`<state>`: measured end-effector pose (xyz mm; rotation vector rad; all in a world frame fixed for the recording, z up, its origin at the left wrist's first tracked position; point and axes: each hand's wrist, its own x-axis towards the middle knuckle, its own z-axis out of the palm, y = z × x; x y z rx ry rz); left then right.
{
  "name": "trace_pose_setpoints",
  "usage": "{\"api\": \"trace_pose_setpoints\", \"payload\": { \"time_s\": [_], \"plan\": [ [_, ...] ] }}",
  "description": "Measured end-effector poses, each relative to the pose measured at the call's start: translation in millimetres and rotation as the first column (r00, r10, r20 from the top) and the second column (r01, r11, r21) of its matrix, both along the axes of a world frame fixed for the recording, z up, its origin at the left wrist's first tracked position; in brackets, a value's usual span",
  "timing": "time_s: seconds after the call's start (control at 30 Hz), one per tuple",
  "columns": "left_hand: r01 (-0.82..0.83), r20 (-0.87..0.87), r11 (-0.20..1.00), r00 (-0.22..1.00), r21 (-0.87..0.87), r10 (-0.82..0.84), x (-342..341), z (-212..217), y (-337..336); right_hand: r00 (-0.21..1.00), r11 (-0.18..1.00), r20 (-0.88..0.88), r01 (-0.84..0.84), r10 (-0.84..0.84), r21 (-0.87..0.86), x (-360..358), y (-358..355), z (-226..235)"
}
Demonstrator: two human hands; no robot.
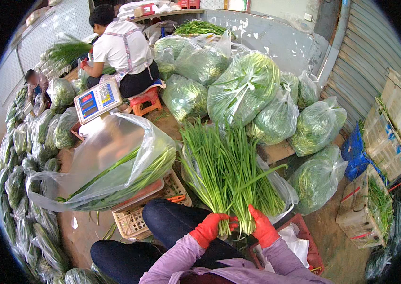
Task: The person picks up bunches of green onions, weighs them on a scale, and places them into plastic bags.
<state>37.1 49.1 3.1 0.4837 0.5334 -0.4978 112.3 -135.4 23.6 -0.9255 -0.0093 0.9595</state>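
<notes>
Both my hands wear red gloves. My left hand [210,229] is closed round the pale lower ends of a bunch of garlic chives [210,175], its fingertips showing past the stems. Close beside it, my right hand [263,227] grips the stem ends of another bunch of garlic chives [245,184], thumb along the front and fingers partly hidden. The long green leaves of both bunches point away from me and overlap. Beneath them, more chives [271,196] lie in an opened clear plastic bag [289,195].
A partly filled clear bag [110,142] rests by a digital scale [97,102] at left. An orange-handled tool [176,199] lies near a crate [132,222]. Stuffed bags [243,90] are piled ahead; a red basket [311,246] stands at right. A person [124,52] sits on a red stool [146,100].
</notes>
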Motion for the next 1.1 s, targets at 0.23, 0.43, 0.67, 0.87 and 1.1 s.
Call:
{"api": "trace_pose_setpoints", "payload": {
  "time_s": [0.23, 0.43, 0.67, 0.87, 1.1],
  "plan": [
    [-0.247, 0.526, 0.881, 0.85, 0.403, -0.002, 0.8, 3.7, -27.6, 0.882, 0.919, 0.466, 0.236, -0.066, -0.317, -17.1, 38.7, -9.2],
    [-0.037, 0.235, 0.9, 0.969, 0.433, -0.073, -6.2, 21.9, -19.2, 0.984, 0.963, 0.152, 0.126, -0.091, -0.236, -5.5, 14.1, 18.5],
    [0.033, 0.264, 0.981, 0.961, 0.19, -0.084, -7.6, 20.3, -26.3, 0.936, 0.877, 0.31, 0.286, -0.169, -0.386, -14.3, 30.7, 21.1],
    [0.059, 0.285, 0.911, 0.94, 0.407, -0.188, -16.9, 32.3, -17.6, 0.739, 0.858, 0.622, 0.12, 0.259, -0.499, -5.4, 40.3, 51.5],
    [0.062, 0.196, 0.969, 0.974, 0.239, -0.111, -12.2, 30.8, -11.2, 0.895, 0.787, 0.436, 0.203, 0.092, -0.583, 10.8, -0.8, -5.7]
  ]
}}
